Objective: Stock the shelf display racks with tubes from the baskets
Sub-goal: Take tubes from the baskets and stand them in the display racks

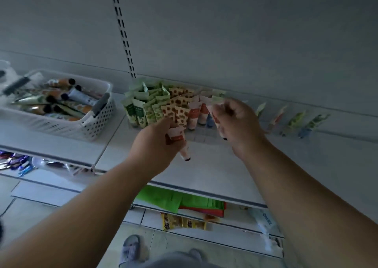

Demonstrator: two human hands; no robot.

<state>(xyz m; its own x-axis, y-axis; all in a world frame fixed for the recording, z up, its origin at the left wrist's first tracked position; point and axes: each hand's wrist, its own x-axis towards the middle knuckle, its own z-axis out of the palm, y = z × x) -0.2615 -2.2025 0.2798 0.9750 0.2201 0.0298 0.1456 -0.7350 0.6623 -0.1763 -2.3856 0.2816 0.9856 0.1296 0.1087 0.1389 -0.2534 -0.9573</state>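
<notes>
White plastic basket [61,122] of loose tubes stood at the shelf's left, well apart from the clear display rack [196,134], where green, spotted and pink tubes stood in rows, crimped ends up. Left hand [155,149] gripped a pink tube [181,143], cap down; right hand [237,124] pinched a second tube [217,122] just beside the pink row. Each tube was best lowered cap-first, upright, into its matching colour row, without knocking neighbours.
</notes>
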